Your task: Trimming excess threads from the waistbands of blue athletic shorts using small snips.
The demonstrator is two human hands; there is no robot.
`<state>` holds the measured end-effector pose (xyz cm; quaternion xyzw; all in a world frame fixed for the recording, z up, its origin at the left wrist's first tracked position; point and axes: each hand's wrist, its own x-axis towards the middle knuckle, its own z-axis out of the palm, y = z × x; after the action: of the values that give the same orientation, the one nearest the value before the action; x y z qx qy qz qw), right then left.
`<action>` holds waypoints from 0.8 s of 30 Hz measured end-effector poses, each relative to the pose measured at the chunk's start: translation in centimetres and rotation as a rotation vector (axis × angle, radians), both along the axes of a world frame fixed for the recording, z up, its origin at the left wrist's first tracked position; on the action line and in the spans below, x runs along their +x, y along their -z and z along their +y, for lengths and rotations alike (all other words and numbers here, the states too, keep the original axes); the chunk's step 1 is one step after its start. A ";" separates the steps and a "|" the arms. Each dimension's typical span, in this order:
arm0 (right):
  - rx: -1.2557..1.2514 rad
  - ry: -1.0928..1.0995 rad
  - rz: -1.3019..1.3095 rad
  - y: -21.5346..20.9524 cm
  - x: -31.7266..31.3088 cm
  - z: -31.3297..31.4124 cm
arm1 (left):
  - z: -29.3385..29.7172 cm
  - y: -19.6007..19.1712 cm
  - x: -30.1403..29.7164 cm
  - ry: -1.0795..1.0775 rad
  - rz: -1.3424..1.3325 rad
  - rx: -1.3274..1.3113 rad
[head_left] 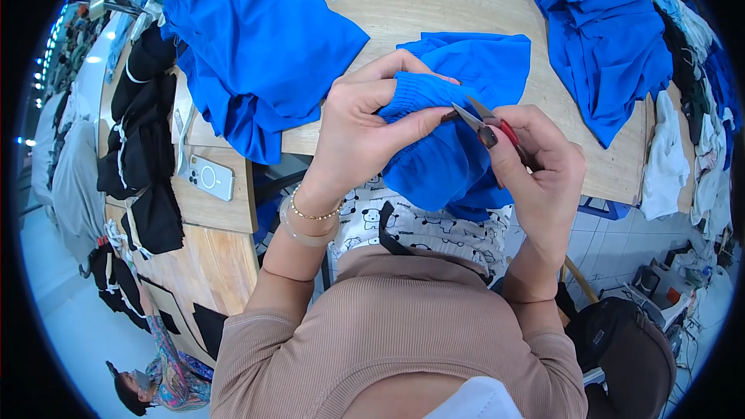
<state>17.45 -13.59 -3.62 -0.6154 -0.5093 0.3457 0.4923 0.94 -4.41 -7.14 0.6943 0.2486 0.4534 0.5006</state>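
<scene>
A blue garment [442, 171] with a gathered elastic edge is held up over my lap, part of it spread on the table. My left hand [372, 109] pinches the gathered edge between thumb and fingers. In my right hand [539, 151] is a small pair of thread snips [504, 129] with red on the handle. Their pointed blades meet the cloth's edge close to my left thumb tip. Whether a thread lies between the blades is too small to tell.
Blue garments lie heaped at the left [256, 39] and right [605, 39] of the wooden table [434, 0]. A phone [211, 178] rests left, beside tied black cloth bundles [143, 124]. A dark chair [628, 349] stands at lower right. Another person [167, 372] is at lower left.
</scene>
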 end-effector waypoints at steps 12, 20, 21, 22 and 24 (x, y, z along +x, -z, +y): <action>0.036 -0.029 0.096 0.7 0.0 0.1 | -0.3 -0.3 0.0 0.031 -0.040 -0.168; 0.022 0.004 0.043 0.2 -0.2 0.2 | -0.1 0.2 0.1 0.011 -0.046 -0.057; 0.022 0.004 0.043 0.3 -0.2 0.2 | -0.1 0.2 0.1 0.010 -0.041 -0.043; 0.017 0.002 0.036 0.3 -0.2 0.2 | -0.1 0.2 0.1 0.010 -0.041 -0.043; 0.012 0.000 0.029 0.3 -0.2 0.3 | -0.1 0.1 0.1 0.001 -0.026 -0.049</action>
<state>17.22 -13.33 -3.88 -0.6074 -0.5042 0.3514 0.5034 0.99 -4.50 -7.29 0.6760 0.2527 0.4557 0.5210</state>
